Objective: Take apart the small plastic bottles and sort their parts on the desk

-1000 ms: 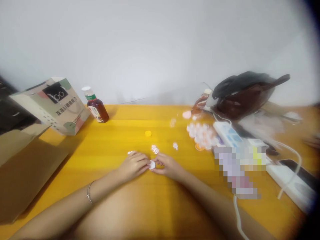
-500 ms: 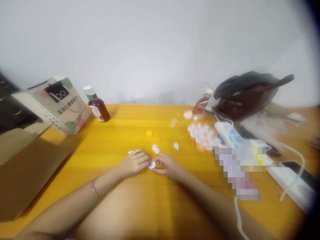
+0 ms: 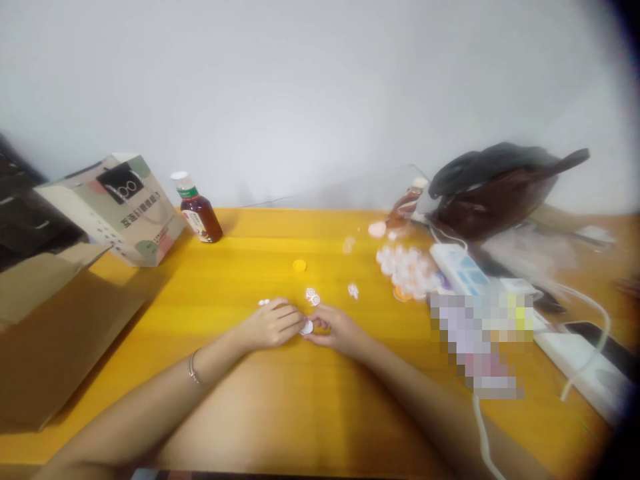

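A small white disc (image 3: 307,327) is held between my two hands, just above the yellow wooden table. My left hand (image 3: 274,325) is closed over its left side, fingers together, with the fingertips on it. From the right, my right hand (image 3: 336,331) pinches its edge between thumb and fingers. What is under the left fingers is hidden. Right behind the hands lie small white patterned pieces (image 3: 313,297), and another patterned piece (image 3: 353,291) is farther right. Small white bits (image 3: 263,303) sit beside my left hand. A yellow round piece (image 3: 299,265) lies farther back.
On the right are a cluster of pale round pieces (image 3: 407,270), a white power strip (image 3: 459,268), cables and a dark bag (image 3: 495,193). At left stand a paper bag (image 3: 143,213), a bottle of red drink (image 3: 201,217) and a cardboard box (image 3: 65,340).
The view has shifted slightly, so things at left appear a little farther right. Both hands stay on the white disc, with hardly any movement.
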`<state>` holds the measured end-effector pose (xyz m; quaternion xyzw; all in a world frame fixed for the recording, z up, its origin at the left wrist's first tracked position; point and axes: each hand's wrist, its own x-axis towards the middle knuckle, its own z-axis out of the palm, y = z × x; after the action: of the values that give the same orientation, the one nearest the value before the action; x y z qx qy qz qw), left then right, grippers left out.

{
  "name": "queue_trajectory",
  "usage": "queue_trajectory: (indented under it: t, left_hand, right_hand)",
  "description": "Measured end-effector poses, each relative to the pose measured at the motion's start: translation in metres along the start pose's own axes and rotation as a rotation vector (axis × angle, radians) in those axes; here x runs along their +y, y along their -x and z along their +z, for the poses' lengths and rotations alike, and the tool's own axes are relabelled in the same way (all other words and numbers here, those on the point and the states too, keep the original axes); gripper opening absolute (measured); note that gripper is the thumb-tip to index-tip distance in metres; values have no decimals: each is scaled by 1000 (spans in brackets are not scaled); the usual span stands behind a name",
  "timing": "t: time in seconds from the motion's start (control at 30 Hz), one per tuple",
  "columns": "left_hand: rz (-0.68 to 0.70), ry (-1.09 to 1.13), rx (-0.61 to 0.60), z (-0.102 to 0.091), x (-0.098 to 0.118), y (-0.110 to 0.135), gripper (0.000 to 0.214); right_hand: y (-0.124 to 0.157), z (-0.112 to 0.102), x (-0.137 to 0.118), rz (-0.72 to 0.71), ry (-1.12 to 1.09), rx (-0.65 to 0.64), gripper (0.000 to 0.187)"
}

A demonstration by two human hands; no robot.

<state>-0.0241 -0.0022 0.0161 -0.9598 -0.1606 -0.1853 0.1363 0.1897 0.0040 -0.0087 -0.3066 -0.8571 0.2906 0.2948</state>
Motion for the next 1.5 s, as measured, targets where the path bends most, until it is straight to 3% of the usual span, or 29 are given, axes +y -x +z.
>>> queue_trajectory:
  t: [0.47, 0.7, 1.07, 1.33, 1.43, 1.5]
  left_hand:
    - [11, 4, -31, -1, 3, -1, 19]
    - [-59, 96, 6, 1, 3, -4, 19]
    - [-444, 517, 60, 12, 2, -6, 15]
    - [-664, 834, 214, 6, -8, -3, 17]
    - [-801, 893, 138, -11, -32, 11, 18]
    - [-923, 949, -21, -24, -53, 27, 21]
  right_hand:
    - [0, 0, -1, 8, -12, 15, 13]
    - [-1, -1, -2, 13, -3, 13, 12]
    - [-1, -2, -4, 6, 30, 17, 11]
    - [0, -2, -3, 22, 11, 6, 12]
    - [0, -3, -4, 36, 19, 0, 13]
    - [0, -3, -4, 41, 22, -6, 13]
